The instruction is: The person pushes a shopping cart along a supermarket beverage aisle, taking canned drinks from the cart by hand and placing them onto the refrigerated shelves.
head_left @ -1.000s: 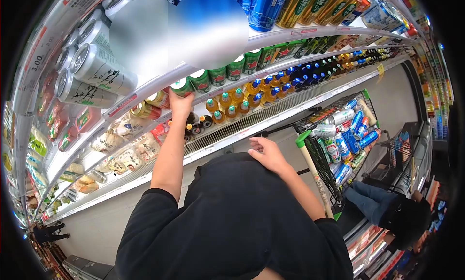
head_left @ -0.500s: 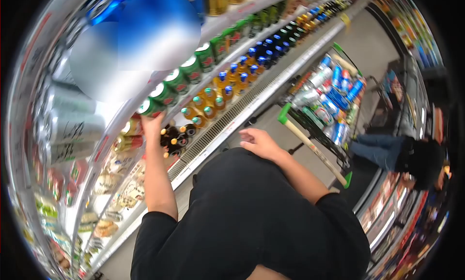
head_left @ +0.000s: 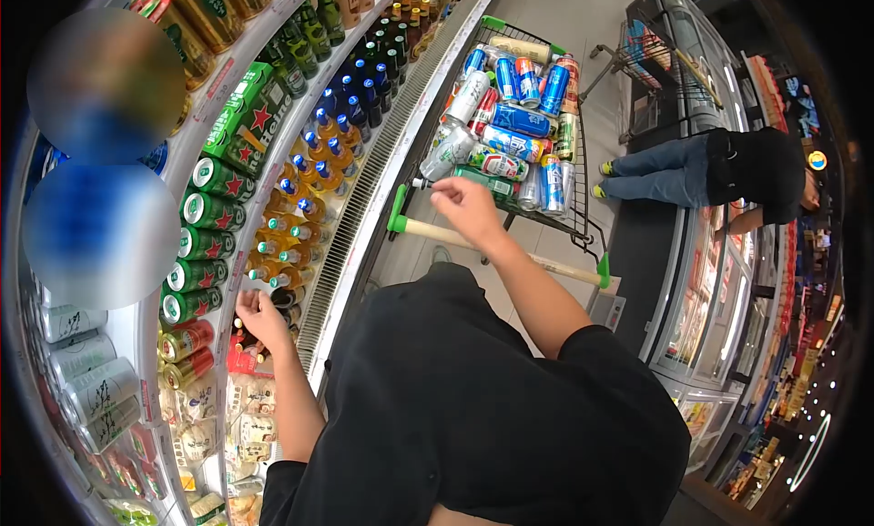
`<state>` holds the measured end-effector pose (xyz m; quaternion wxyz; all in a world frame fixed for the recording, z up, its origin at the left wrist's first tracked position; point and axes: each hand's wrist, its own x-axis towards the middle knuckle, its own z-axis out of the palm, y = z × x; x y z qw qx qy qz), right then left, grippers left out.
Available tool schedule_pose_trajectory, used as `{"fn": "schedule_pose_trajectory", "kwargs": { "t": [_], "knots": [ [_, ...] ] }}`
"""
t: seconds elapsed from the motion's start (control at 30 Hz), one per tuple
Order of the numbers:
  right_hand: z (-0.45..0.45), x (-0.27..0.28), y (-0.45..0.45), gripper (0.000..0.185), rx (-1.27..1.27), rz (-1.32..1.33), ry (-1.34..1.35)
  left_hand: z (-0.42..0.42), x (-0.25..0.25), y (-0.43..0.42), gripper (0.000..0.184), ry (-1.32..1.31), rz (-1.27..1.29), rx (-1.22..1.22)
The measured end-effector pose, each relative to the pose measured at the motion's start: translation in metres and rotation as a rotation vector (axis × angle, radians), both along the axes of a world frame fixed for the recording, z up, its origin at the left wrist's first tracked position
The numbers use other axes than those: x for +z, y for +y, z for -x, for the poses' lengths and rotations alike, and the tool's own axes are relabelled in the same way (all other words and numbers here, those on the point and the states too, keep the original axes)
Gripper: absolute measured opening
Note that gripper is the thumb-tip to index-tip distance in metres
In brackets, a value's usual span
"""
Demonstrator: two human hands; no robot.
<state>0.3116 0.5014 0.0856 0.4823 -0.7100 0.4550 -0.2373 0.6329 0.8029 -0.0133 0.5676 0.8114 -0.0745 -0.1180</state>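
My left hand (head_left: 261, 318) hovers at the shelf front with loosely bent fingers and nothing visible in it. Beside it is a row of green beer cans (head_left: 198, 275), with red and gold cans (head_left: 187, 340) just left of it. Amber bottles with pale caps (head_left: 289, 255) stand just above the hand. Over the near end of the shopping cart (head_left: 401, 207), my right hand (head_left: 469, 209) is held with its fingers loosely curled and apart, apparently holding nothing. Below it lie many blue, silver and green cans, among them a silver can (head_left: 450, 151).
The cart's handle (head_left: 537, 266) faces me. Stocked shelves (head_left: 241, 62) curve along the left. A person in a black top and jeans (head_left: 669, 173) stands at the right by glass-fronted freezers (head_left: 701, 298). Another cart (head_left: 642, 48) stands farther off.
My left hand has come off the green can it was touching and drawn back. My right hand has moved over the cart's near end. The view has turned, bringing the cart nearer the middle.
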Motion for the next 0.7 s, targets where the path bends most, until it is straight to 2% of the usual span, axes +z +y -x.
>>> {"fn": "schedule_pose_trajectory", "kwargs": {
  "t": [0.13,0.17,0.3,0.4,0.47,0.57,0.67,0.7],
  "knots": [
    [0.036,-0.085,-0.104,0.063,-0.166,0.153,0.412,0.067,0.057,-0.094,0.037,-0.062,0.008,-0.384],
    [0.039,-0.110,-0.126,0.076,-0.155,0.192,0.492,0.083,0.067,-0.119,0.036,-0.135,0.003,-0.481],
    [0.027,-0.146,-0.180,0.090,-0.183,0.141,0.513,0.144,0.089,-0.202,0.036,-0.278,-0.018,-0.830],
    [0.013,-0.151,-0.204,0.092,-0.194,-0.004,0.501,0.179,0.085,-0.242,0.038,-0.238,-0.009,-0.988],
    [0.008,-0.153,-0.211,0.084,-0.141,-0.056,0.536,0.198,0.083,-0.252,0.037,-0.234,-0.058,-1.037],
    [0.004,-0.160,-0.220,0.080,-0.079,-0.124,0.600,0.213,0.078,-0.254,0.036,-0.161,-0.050,-1.041],
    [0.013,-0.145,-0.225,0.076,0.037,-0.179,0.584,0.218,0.072,-0.251,0.035,-0.122,-0.057,-1.018],
    [0.014,-0.142,-0.223,0.074,0.025,-0.097,0.588,0.217,0.072,-0.252,0.035,-0.126,-0.060,-1.010]
  ]
}}
